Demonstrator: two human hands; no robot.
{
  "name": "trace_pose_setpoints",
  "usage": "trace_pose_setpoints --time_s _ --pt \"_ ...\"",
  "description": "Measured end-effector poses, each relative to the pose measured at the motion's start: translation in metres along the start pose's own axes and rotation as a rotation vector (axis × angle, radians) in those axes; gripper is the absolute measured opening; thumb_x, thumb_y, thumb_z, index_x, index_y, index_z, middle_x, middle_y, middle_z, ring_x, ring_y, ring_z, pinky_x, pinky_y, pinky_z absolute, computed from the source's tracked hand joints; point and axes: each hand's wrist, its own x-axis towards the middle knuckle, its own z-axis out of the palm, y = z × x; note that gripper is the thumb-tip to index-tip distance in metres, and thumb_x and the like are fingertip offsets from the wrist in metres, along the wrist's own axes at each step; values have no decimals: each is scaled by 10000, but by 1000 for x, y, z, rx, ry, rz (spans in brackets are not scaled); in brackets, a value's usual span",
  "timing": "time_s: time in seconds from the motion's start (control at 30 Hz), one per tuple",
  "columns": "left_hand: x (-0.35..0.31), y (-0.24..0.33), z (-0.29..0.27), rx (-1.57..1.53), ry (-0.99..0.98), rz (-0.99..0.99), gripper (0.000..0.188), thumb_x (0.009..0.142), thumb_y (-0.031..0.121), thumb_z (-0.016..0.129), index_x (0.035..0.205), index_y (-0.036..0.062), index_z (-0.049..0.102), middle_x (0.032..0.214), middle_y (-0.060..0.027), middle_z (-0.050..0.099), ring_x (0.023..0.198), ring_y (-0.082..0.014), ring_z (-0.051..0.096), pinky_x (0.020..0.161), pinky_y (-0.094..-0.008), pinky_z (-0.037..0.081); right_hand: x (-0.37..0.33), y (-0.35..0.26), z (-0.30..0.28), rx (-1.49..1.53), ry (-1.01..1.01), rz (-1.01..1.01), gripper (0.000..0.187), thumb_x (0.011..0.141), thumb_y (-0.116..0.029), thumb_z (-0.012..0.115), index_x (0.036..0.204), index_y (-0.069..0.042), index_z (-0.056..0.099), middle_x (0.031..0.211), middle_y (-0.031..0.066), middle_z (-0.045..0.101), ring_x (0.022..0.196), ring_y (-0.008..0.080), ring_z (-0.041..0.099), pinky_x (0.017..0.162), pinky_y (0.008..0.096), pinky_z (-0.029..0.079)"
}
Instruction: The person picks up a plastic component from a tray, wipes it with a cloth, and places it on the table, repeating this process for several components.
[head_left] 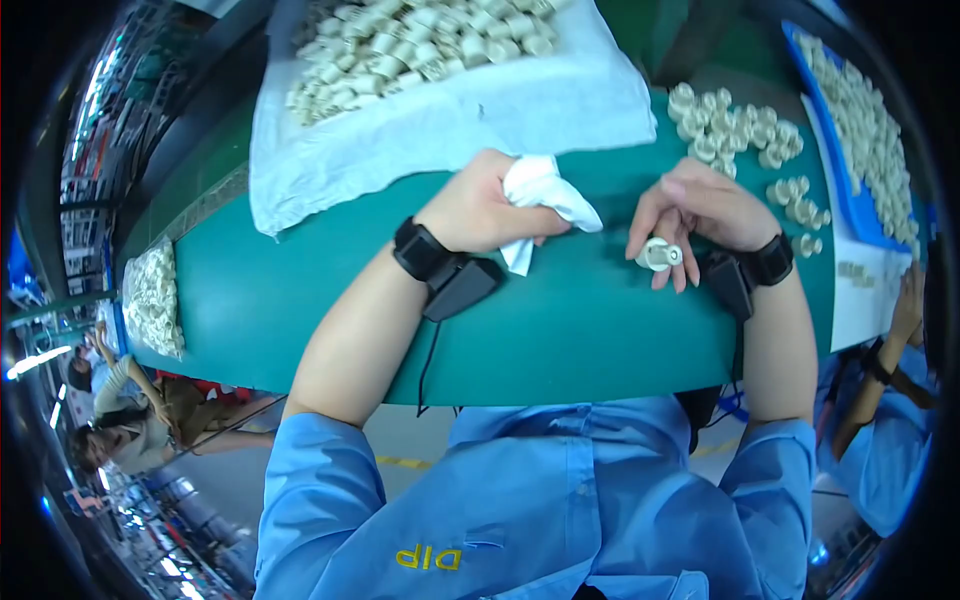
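Nearest the lens: blue work shirt (540, 500) with short sleeves, both bare forearms reaching up over the green bench (300, 300). Black wrist strap with a small box and dangling cable (445, 270) on the left wrist, a second strap (750, 268) on the right. Left hand (480, 210) curled in a closed grip around a crumpled white cloth (545, 195), cloth tail hanging down toward the bench. Right hand (700, 205) bent at the wrist, fingers pointing down, narrow grip pinching one small white spool-shaped part (658, 254) just above the bench, between the two hands. One part in hand; loose cluster of like parts (735, 130) on the bench beyond the right hand, too many to count surely. Large heap of the same parts (410, 45) on a white sheet (450, 125) at the far side, another heap (152, 295) at the left end, more in a blue tray (865, 110) at right. Another person's blue sleeve and hand (900, 400) at far right; seated people (120, 410) at lower left; factory floor below.
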Motion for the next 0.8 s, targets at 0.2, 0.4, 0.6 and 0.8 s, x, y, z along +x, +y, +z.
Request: trace_pose_setpoints --time_s 0.2,0.4,0.6,0.8 --pt "-2 8 -6 57 0 68 166 754 157 674 891 65 694 723 -45 670 631 -115 613 601 -275 483 20 -40 3 191 131 -95 947 923 -603 0 891 108 625 631 152 644 485 213 636 415 237 509" --pt "1 0 -1 20 -16 169 165 740 159 663 879 74 693 699 -56 659 618 -120 607 593 -272 476 70 -126 -25 176 228 -459 876 887 -688 92 1314 13 397 1001 224 634 737 230 678 558 274 544" --pt "-3 -4 -6 110 3 133 174 729 181 660 853 62 686 681 -64 654 612 -135 605 595 -279 472 86 -133 0 520 59 -579 858 856 -715 232 1427 -78 173 1249 185 426 1008 297 526 846 391 415" --pt "-2 8 -4 179 -55 86 177 745 142 654 886 41 686 705 -36 658 625 -97 587 594 -260 467 1 -63 82 182 314 -407 931 840 -755 154 1306 24 361 866 234 630 732 283 639 712 353 495"
